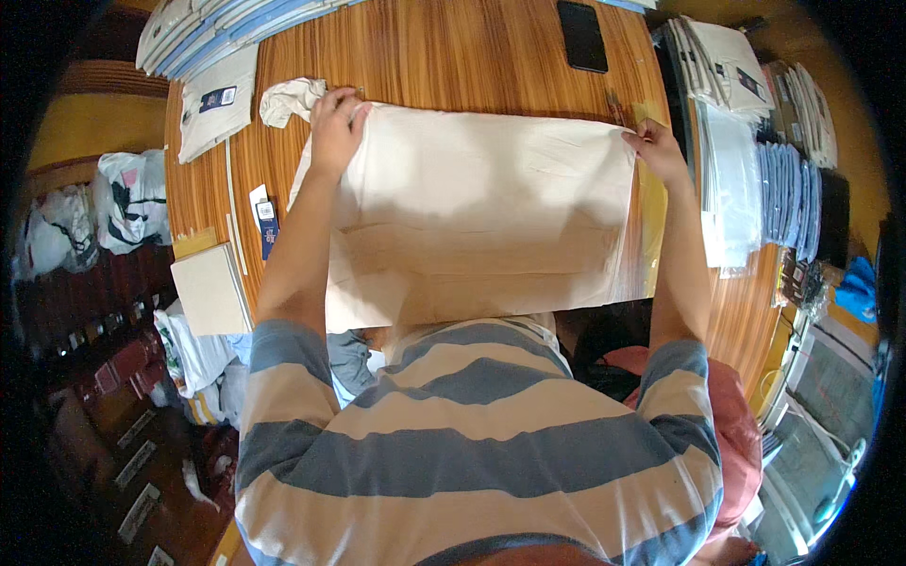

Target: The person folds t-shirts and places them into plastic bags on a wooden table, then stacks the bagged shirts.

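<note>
A wide piece of cream cloth (pixel 481 179) is spread flat across the near part of the wooden table, its lower edge reaching close to my body. At its far left corner, my left hand (pixel 338 137) closes on the edge, fingers bent over it. My right hand (pixel 656 149) pinches the far right corner between thumb and fingers. A crumpled bit of cream fabric (pixel 291 102) bunches up just beyond my left hand; whether it belongs to the same cloth, I cannot tell. Beside my left forearm lies a dark blue and white tag (pixel 265 222).
Stacked folded shirts (pixel 203 33) line the far left edge, near a folded cream garment (pixel 219 99) with a tag. A black phone (pixel 582 36) lies at the back. On the right are folded cream garments (pixel 722 71), clear plastic bags (pixel 731 179) and blue shirts (pixel 791 198). Cream boards (pixel 209 291) sit left.
</note>
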Tool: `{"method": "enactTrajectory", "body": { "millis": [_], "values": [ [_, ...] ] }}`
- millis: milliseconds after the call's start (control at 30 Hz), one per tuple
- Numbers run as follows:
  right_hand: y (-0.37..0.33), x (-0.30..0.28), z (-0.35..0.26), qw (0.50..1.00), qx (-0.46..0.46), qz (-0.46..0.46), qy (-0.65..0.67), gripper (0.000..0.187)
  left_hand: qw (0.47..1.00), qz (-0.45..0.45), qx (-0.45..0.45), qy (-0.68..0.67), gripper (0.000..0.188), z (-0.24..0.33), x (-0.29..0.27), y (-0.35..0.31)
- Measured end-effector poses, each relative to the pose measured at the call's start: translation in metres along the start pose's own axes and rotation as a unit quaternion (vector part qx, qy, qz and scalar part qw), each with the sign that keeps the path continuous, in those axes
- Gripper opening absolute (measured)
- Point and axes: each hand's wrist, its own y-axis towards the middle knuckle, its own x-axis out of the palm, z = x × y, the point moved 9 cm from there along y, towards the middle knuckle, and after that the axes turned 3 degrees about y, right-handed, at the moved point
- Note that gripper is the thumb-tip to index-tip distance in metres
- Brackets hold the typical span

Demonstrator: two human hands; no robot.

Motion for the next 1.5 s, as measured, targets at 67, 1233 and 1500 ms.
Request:
{"method": "enactTrajectory", "body": {
  "millis": [67, 1233, 1500],
  "values": [
    [-0.004, 0.008, -0.01, 0.992, -0.073, 0.096, 0.044, 0.029, 0.996, 0.018, -0.01, 0.084, 0.022, 0.001, -0.006, 0.009],
    [-0.169, 0.159, -0.082, 0.936, -0.126, 0.1, -0.312, 0.071, 0.962, -0.219, -0.153, 0.061, 0.076, -0.005, -0.122, -0.274],
    [-0.177, 0.201, -0.205, 0.947, -0.231, 0.16, -0.153, 0.03, 0.974, -0.099, -0.197, -0.054, 0.056, -0.011, -0.129, -0.239]
  ]
}}
